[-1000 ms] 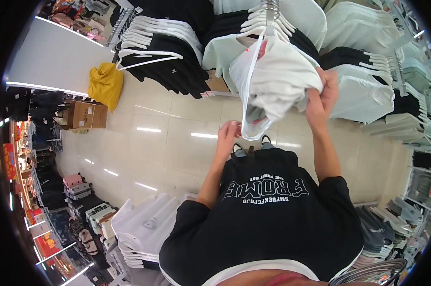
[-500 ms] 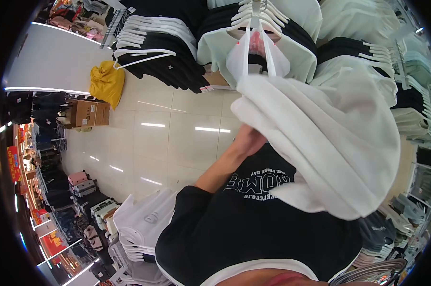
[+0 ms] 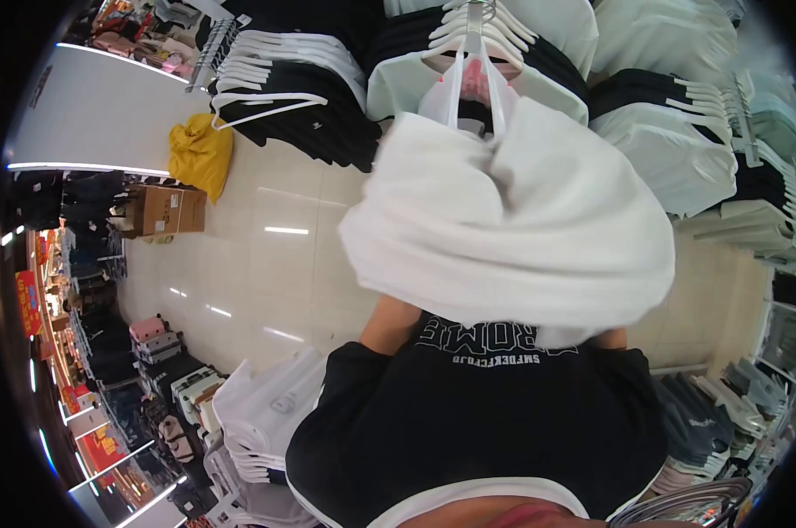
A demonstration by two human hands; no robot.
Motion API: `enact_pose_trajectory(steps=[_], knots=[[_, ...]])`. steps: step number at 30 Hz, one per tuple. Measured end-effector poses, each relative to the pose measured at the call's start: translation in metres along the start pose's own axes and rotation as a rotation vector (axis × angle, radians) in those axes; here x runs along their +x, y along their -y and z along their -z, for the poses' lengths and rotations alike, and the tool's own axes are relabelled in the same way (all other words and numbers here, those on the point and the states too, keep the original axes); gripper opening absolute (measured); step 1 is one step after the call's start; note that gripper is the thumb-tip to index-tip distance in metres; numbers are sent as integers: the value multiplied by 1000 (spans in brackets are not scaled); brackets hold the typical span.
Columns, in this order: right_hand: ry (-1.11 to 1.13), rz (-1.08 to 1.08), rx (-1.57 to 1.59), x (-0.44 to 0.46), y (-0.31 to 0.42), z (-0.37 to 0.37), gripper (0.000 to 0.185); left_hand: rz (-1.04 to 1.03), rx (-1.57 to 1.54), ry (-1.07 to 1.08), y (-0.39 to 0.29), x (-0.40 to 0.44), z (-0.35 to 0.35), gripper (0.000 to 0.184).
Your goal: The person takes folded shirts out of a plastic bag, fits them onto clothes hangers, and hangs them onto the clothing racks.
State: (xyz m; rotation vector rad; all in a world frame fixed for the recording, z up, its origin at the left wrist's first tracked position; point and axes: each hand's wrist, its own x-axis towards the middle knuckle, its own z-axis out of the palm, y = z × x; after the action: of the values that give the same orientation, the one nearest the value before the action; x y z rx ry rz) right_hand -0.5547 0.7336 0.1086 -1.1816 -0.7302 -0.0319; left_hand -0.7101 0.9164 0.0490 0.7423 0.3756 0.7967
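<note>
White, soft-looking cloth is filling the middle of the head view: a loosely bunched garment point(image 3: 521, 229), spreading in front of the black shirt point(image 3: 468, 422) the person is wearing. Folds are showing; collar and sleeves are not reading clearly.

Left hand and right hand are both hiding behind the cloth. Left forearm point(image 3: 389, 327) and right forearm point(image 3: 613, 338) are showing at its near edge, well apart, so the hands are probably standing apart too. Cannot tell whether fingers are gripping or only bearing the fabric.

Handling, judging by the drape: light, limp, fairly thick, not slippery, hardly fragile. Likely sagging if held at one point; shoulder seams or two corners of an edge, one per hand, are seeming the better hold.

Surface: down past the left hand, glossy pale floor tiles point(image 3: 266, 264) are catching streaks of light.

Room: just ahead of the hands, white straps point(image 3: 498, 106) are hanging from a rack, the garment overlapping their lower part. A pale green shirt point(image 3: 552, 88) is hanging behind. Ahead and left of the hands, black shirts point(image 3: 284, 141); ahead and right, white shirts point(image 3: 662, 154). Farther left, a yellow bag point(image 3: 200, 154) is slumping near a cardboard box point(image 3: 171, 209). Back from the right hand, dark grey garments point(image 3: 697, 418) are hanging.
</note>
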Motion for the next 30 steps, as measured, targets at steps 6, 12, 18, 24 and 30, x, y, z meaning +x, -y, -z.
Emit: enact_pose_trajectory(steps=[6, 12, 18, 24, 30], knots=[[60, -85, 67, 8, -3, -18, 35, -382, 240, -236, -64, 0, 17, 56], [293, -644, 382, 6, 8, -16, 42, -465, 374, -373, -89, -4, 34, 55], [391, -881, 1178, 6, 4, -43, 38, -247, 431, -333, -26, 11, 68, 52], [180, -794, 1165, 33, -9, -47, 37, 249, 662, 37, -23, 7, 21, 50], [53, -681, 1051, 54, -8, -42, 36, 345, 625, 537, -12, -6, 25, 49]])
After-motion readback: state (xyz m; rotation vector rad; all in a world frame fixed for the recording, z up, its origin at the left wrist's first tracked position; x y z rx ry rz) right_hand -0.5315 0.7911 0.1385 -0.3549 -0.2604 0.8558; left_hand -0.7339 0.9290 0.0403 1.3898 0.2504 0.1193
